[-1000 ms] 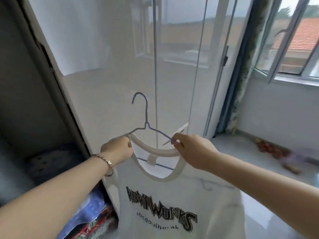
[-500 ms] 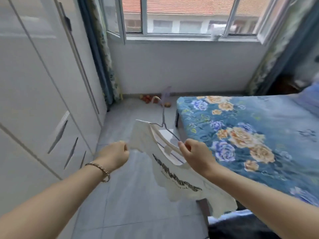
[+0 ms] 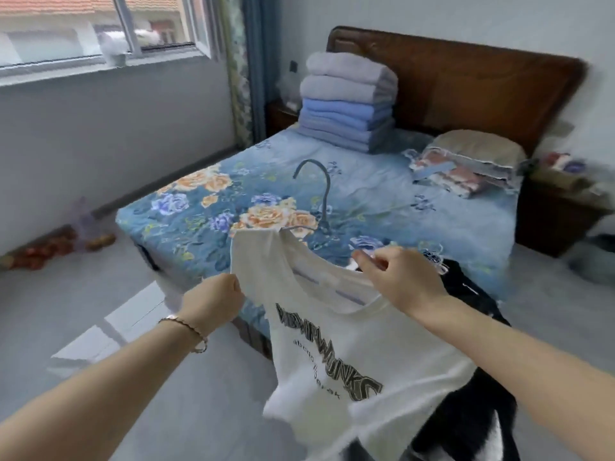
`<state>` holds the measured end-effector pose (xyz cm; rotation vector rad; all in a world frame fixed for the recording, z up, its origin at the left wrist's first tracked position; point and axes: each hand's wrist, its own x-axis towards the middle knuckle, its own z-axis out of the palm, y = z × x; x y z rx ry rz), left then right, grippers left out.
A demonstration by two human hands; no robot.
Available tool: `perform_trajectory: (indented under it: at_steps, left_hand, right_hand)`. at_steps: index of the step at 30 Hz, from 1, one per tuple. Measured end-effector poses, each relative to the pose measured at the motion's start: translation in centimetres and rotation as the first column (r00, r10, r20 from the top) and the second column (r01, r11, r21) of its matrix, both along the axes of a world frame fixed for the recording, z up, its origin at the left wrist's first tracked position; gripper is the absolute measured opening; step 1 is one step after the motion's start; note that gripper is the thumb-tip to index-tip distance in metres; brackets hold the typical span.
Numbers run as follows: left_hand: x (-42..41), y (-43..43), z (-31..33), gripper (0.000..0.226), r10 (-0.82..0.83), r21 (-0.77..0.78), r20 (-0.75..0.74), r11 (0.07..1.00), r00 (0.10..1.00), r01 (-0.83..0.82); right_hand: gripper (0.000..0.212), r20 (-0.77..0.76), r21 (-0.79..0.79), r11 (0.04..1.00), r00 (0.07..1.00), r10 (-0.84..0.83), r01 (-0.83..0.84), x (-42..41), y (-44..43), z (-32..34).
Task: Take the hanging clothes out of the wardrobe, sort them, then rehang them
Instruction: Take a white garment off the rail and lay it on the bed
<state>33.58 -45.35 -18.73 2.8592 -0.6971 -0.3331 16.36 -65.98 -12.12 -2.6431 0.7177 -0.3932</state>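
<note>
White T-shirt point(image 3: 332, 347) on wire hanger point(image 3: 326, 194), held over near corner of bed point(image 3: 399, 194) | left hand point(image 3: 213, 302): fingers curled, gripping shirt's left shoulder | right hand point(image 3: 401, 279): fingers pinching shirt's right shoulder

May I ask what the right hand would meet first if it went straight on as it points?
Probably the hanger neck, just past the right hand; behind it lies the bed, though depth is unclear.
</note>
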Motion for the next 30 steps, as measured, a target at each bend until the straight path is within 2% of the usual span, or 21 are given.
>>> perform_trajectory:
  at_steps: [4, 7, 11, 16, 19, 22, 25, 27, 30]
  left_hand:
    - [-1.3, -7.8, -0.1, 0.024, -0.174, 0.019, -0.03, 0.984, 0.984, 0.175]
    - [-2.6, -12.6, -0.5, 0.018, -0.292, 0.017, -0.015, 0.956, 0.956, 0.292]
    - [-3.8, -19.2, -1.7, 0.017, -0.365, 0.001, -0.04, 0.931, 0.93, 0.365]
    - [-3.2, -27.9, -4.0, 0.025, -0.351, 0.06, -0.087, 0.932, 0.932, 0.356]
    - [-2.1, -33.6, -6.1, 0.023, -0.276, 0.074, -0.134, 0.955, 0.952, 0.287]
    - [-1.3, -39.1, -7.8, 0.023, -0.202, 0.104, -0.198, 0.969, 0.959, 0.225]
    - [-0.1, -43.4, -10.5, 0.023, -0.13, 0.141, -0.228, 0.976, 0.965, 0.165]
    - [0.6, -45.5, -12.4, 0.031, -0.067, 0.208, -0.24, 0.971, 0.969, 0.119]
    - [0.9, -48.0, -14.2, 0.037, -0.04, 0.242, -0.277, 0.964, 0.96, 0.11]
  right_hand:
    - [0.059, 0.054, -0.031, 0.982, 0.982, -0.183, 0.185, -4.9, -6.5, 1.6]
    - [0.058, 0.078, -0.074, 0.951, 0.952, -0.295, 0.301, -7.6, -11.4, 1.7]
    - [0.058, 0.119, -0.118, 0.893, 0.899, -0.421, 0.433, -9.8, -19.6, -0.5]
    - [0.05, 0.12, -0.115, 0.892, 0.898, -0.424, 0.437, -9.6, -31.1, -6.1]
    - [0.04, 0.116, -0.007, 0.944, 0.938, -0.327, 0.33, -7.9, -38.0, -11.9]
    - [0.024, -0.039, 0.044, 0.949, 0.95, -0.311, 0.312, -5.6, -43.2, -18.0]
    - [0.025, -0.319, 0.037, 0.918, 0.875, -0.364, 0.396, -3.7, -46.2, -23.2]
    - [0.028, -0.412, 0.031, 0.858, 0.788, -0.457, 0.513, -2.7, -47.8, -25.7]
    - [0.029, -0.428, 0.12, 0.714, 0.685, -0.589, 0.689, -1.5, -50.2, -28.4]
